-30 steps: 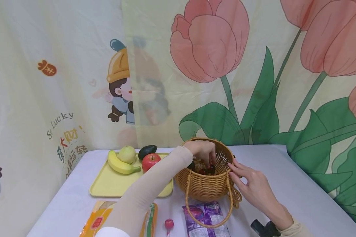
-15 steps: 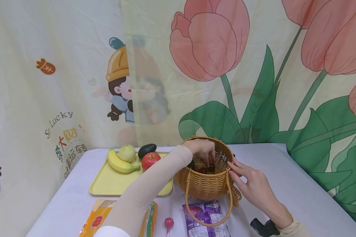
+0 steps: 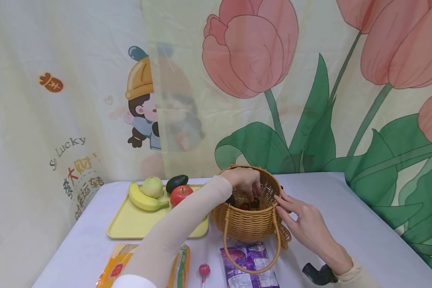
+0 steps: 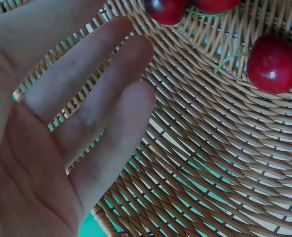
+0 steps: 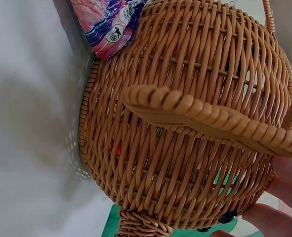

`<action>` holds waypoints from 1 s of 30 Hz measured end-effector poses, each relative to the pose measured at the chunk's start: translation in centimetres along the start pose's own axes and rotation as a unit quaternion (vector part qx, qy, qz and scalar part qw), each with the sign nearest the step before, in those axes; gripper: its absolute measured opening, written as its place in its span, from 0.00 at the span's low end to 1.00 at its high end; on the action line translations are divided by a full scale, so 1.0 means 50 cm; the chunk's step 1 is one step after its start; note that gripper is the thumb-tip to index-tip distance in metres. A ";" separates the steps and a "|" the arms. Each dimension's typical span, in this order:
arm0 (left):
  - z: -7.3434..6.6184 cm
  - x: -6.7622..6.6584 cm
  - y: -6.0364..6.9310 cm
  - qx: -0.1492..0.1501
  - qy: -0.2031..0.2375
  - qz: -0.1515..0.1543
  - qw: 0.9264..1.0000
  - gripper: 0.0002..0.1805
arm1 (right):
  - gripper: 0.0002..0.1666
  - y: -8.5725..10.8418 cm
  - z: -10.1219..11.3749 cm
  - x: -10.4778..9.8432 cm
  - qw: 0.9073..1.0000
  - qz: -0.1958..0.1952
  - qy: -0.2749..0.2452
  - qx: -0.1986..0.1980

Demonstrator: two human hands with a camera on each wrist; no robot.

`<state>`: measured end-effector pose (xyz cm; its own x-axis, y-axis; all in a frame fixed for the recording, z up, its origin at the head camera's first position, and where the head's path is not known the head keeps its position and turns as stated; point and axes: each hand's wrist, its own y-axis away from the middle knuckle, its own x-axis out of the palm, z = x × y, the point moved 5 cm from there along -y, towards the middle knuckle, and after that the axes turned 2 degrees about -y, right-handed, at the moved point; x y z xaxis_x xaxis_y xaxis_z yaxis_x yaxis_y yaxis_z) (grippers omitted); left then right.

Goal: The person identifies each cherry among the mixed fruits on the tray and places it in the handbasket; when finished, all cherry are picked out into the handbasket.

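My left hand [image 3: 243, 179] reaches down into a round wicker basket [image 3: 250, 224]. In the left wrist view, several straight, slightly bent fingers [image 4: 111, 140] lie along the woven wall, near dark red cherries [image 4: 273, 64] with green stems. The tips of the thumb and index finger lie outside that view. From above, the fingertips come down beside cherries [image 3: 245, 206] at the basket's bottom. My right hand [image 3: 306, 222] touches the basket's right rim with nearly straight fingers; its fingertips [image 5: 271, 219] show at the rim in the right wrist view. The basket's handle [image 3: 252, 272] hangs down in front.
Left of the basket, a yellow tray [image 3: 129, 230] bears a banana [image 3: 145, 200], an apple [image 3: 180, 195], a pale green round fruit [image 3: 152, 187] and a dark oval fruit [image 3: 176, 183]. In front lie an orange packet [image 3: 111, 270], a lollipop [image 3: 204, 269] and a purple packet [image 3: 245, 260].
The head view has shifted slightly. Inside the basket, the left fingers have moved only a little, by the cherries. The right hand stays at the rim.
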<state>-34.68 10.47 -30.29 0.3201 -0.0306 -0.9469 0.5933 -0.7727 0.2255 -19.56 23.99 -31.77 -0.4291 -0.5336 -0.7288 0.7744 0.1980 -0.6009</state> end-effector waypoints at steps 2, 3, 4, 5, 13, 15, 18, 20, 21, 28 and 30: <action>0.002 -0.001 0.001 -0.001 0.003 0.003 1.000 0.17 | 0.20 -0.001 0.001 0.002 1.000 -0.001 0.000 -0.004; 0.003 -0.004 0.002 0.000 0.003 0.003 1.000 0.17 | 0.20 -0.001 0.001 0.002 1.000 -0.001 0.000 -0.005; 0.004 -0.007 0.003 -0.001 0.004 0.004 1.000 0.17 | 0.20 -0.002 0.002 0.003 1.000 -0.001 0.000 -0.007; 0.004 -0.011 0.004 -0.001 0.006 0.005 1.000 0.16 | 0.20 -0.002 0.002 0.004 1.000 -0.001 0.001 -0.007; 0.008 -0.086 0.047 0.000 -0.014 -0.023 1.000 0.18 | 0.21 -0.003 0.001 0.006 1.000 0.005 -0.002 0.003; 0.014 -0.105 0.064 -0.007 -0.024 -0.028 0.999 0.18 | 0.21 -0.002 0.001 0.006 1.000 0.007 -0.004 0.005; 0.028 -0.129 0.096 -0.010 -0.020 -0.042 0.999 0.18 | 0.21 -0.002 0.002 0.007 1.000 0.008 -0.005 0.007; 0.041 -0.143 0.119 -0.007 -0.008 -0.054 0.999 0.18 | 0.21 -0.002 0.002 0.007 1.000 0.007 -0.005 0.007; 0.048 -0.149 0.133 -0.003 0.001 -0.058 0.998 0.19 | 0.21 -0.001 0.003 0.007 1.000 0.006 -0.006 0.007; 0.108 -0.166 0.231 -0.002 0.032 -0.092 0.995 0.17 | 0.21 0.000 0.000 0.003 1.000 0.000 -0.010 0.008; 0.127 -0.158 0.259 -0.001 0.042 -0.103 0.994 0.16 | 0.21 0.001 -0.001 0.002 1.000 -0.001 -0.008 0.009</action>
<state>-34.23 -3.32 -21.34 0.2510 0.1815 -0.9508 0.6544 -0.7556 0.0285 -19.61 23.98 -31.88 -0.4234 -0.5481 -0.7214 0.7819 0.1811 -0.5965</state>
